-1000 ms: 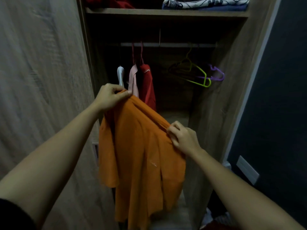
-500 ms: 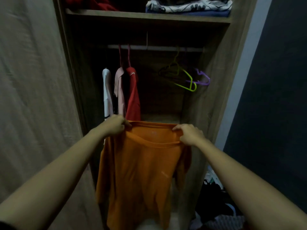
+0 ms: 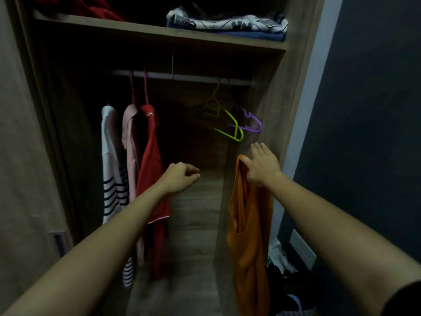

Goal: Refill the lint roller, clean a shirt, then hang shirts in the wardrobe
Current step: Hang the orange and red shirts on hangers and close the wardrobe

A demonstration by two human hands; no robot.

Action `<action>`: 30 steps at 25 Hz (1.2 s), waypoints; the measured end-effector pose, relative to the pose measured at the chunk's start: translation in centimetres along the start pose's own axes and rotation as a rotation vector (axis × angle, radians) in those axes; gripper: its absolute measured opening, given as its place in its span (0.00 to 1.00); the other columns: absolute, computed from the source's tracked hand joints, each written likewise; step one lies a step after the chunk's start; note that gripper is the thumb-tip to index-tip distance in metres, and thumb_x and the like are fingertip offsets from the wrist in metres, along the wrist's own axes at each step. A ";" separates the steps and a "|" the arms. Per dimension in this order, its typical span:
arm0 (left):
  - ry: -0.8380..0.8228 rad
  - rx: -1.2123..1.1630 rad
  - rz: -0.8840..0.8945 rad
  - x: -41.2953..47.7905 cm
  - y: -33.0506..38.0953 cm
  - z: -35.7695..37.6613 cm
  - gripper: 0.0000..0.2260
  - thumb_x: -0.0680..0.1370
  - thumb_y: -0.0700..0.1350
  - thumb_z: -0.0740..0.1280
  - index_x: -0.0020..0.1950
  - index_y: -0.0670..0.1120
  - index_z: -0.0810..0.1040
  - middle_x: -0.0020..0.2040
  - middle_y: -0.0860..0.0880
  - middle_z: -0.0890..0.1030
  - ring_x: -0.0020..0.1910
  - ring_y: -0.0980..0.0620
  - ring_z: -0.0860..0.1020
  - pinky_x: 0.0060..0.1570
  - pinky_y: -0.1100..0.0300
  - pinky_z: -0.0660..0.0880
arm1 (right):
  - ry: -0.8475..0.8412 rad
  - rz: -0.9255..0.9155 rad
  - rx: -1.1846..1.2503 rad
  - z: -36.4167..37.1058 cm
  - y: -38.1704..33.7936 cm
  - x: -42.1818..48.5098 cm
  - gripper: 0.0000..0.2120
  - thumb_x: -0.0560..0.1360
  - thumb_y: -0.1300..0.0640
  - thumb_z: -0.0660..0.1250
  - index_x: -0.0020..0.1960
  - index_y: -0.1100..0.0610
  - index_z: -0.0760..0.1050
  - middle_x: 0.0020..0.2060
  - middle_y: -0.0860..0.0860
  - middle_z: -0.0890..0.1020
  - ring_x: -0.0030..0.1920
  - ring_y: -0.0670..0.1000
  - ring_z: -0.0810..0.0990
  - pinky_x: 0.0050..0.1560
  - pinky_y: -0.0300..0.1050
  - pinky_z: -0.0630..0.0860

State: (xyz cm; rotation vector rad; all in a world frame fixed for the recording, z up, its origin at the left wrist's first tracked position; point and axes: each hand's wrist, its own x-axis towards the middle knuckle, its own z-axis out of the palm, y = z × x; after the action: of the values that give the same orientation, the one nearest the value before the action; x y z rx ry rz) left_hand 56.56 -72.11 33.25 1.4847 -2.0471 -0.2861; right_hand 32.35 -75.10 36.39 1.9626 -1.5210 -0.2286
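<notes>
Dim wardrobe (image 3: 271,103) boards fill most of what we see, with a dark wall (image 3: 364,110) off to the right. Up on the shelf (image 3: 136,30) lie a folded patterned pile (image 3: 227,23) and a red garment (image 3: 91,8). Below it runs the rail (image 3: 193,76). At its left end hang three shirts side by side: a striped shirt (image 3: 111,179), a pink shirt (image 3: 129,133) and a red shirt (image 3: 152,160). Toward the right end hang two bare hangers, a green hanger (image 3: 239,139) and, just beside it, a purple hanger (image 3: 250,129).

Our right hand (image 3: 262,169) holds the orange shirt (image 3: 248,224) by its top edge, pinched at the thumb side, while the other fingers point straight up toward the green hanger without touching it. That shirt hangs limp from the hand in front of the wardrobe's right wall, well apart from the three hung shirts and not on any hanger.

Our left hand (image 3: 180,179) reaches out in the middle of the opening, just right of the red shirt, fingers curled in on themselves with nothing between them.

Low on the right we see a heap of clothes (image 3: 280,258) on the floor, and a pale wall plate (image 3: 303,247) above it.
</notes>
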 end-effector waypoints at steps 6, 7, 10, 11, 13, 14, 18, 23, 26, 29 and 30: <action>0.101 -0.207 -0.053 8.8 2.6 0.8 0.14 0.78 0.50 0.64 0.59 0.45 0.80 0.56 0.44 0.82 0.59 0.48 0.77 0.60 0.58 0.71 | -0.036 -0.027 -0.185 2.2 3.6 1.5 0.26 0.79 0.43 0.47 0.75 0.43 0.46 0.75 0.64 0.46 0.76 0.62 0.47 0.74 0.55 0.45; 0.108 -0.307 -0.073 10.7 2.8 1.1 0.14 0.77 0.51 0.65 0.57 0.46 0.81 0.54 0.44 0.83 0.57 0.47 0.78 0.60 0.57 0.72 | -0.029 -0.033 -0.211 2.6 3.7 1.4 0.26 0.78 0.43 0.47 0.75 0.43 0.46 0.75 0.65 0.46 0.76 0.62 0.47 0.74 0.55 0.45; 0.152 -0.664 -0.197 16.6 3.4 2.3 0.18 0.71 0.60 0.64 0.49 0.48 0.81 0.53 0.43 0.83 0.57 0.44 0.79 0.62 0.49 0.74 | -0.017 -0.038 -0.253 3.4 3.6 1.3 0.26 0.78 0.43 0.45 0.75 0.43 0.45 0.75 0.65 0.46 0.76 0.62 0.47 0.74 0.55 0.46; 0.165 -0.722 -0.222 18.2 3.7 2.7 0.20 0.71 0.61 0.64 0.51 0.46 0.79 0.56 0.42 0.82 0.59 0.43 0.78 0.63 0.49 0.73 | -0.015 -0.040 -0.265 3.5 3.4 1.3 0.26 0.78 0.43 0.45 0.75 0.43 0.44 0.75 0.65 0.46 0.76 0.62 0.47 0.74 0.55 0.46; 0.198 -0.759 -0.252 20.6 5.1 3.2 0.26 0.76 0.57 0.63 0.66 0.40 0.71 0.63 0.40 0.77 0.63 0.42 0.74 0.65 0.52 0.70 | -0.031 -0.029 -0.279 3.7 3.3 1.2 0.27 0.78 0.43 0.45 0.75 0.43 0.44 0.75 0.65 0.47 0.76 0.61 0.46 0.74 0.55 0.45; 0.206 -0.816 -0.280 21.2 5.9 3.2 0.29 0.77 0.55 0.63 0.70 0.38 0.65 0.66 0.39 0.74 0.65 0.41 0.72 0.65 0.53 0.69 | -0.037 -0.026 -0.283 3.8 3.2 1.3 0.27 0.78 0.43 0.45 0.75 0.44 0.44 0.75 0.65 0.47 0.76 0.61 0.46 0.74 0.55 0.44; 0.119 -1.134 -0.360 23.7 7.6 3.7 0.32 0.75 0.49 0.69 0.71 0.36 0.59 0.65 0.38 0.73 0.62 0.42 0.75 0.59 0.52 0.73 | -0.035 -0.026 -0.307 4.2 3.5 1.5 0.27 0.78 0.42 0.44 0.75 0.44 0.43 0.75 0.65 0.48 0.76 0.62 0.46 0.74 0.55 0.44; 0.087 -1.217 -0.278 25.7 8.3 2.4 0.06 0.75 0.32 0.65 0.42 0.42 0.71 0.35 0.45 0.75 0.24 0.55 0.74 0.17 0.70 0.67 | -0.032 -0.005 -0.280 4.0 3.4 1.4 0.27 0.78 0.42 0.45 0.75 0.44 0.45 0.75 0.65 0.49 0.76 0.61 0.47 0.74 0.55 0.45; 0.091 -1.287 -0.267 25.0 8.2 1.5 0.05 0.75 0.31 0.63 0.44 0.41 0.72 0.35 0.47 0.75 0.25 0.57 0.74 0.17 0.70 0.66 | -0.038 0.008 -0.244 3.8 3.2 1.5 0.27 0.78 0.42 0.45 0.75 0.45 0.45 0.75 0.65 0.50 0.76 0.61 0.48 0.74 0.55 0.46; 0.084 -1.388 -0.244 24.1 8.1 0.6 0.10 0.77 0.30 0.61 0.38 0.41 0.69 0.36 0.47 0.75 0.32 0.57 0.76 0.27 0.69 0.75 | -0.043 0.021 -0.190 3.6 3.1 1.4 0.27 0.78 0.42 0.46 0.75 0.45 0.46 0.75 0.64 0.50 0.76 0.60 0.48 0.74 0.54 0.45; 0.097 -1.400 -0.243 24.0 7.8 0.0 0.10 0.77 0.30 0.60 0.38 0.41 0.69 0.37 0.47 0.75 0.33 0.57 0.77 0.31 0.68 0.76 | -0.045 0.022 -0.168 3.6 3.1 1.4 0.27 0.78 0.42 0.46 0.75 0.45 0.46 0.75 0.64 0.50 0.76 0.60 0.48 0.74 0.54 0.45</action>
State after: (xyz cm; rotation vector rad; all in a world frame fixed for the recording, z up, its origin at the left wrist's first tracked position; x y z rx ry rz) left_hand 45.45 -91.46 45.06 0.7499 -1.0135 -1.3497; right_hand 28.52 -78.17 35.64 1.8187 -1.5000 -0.3809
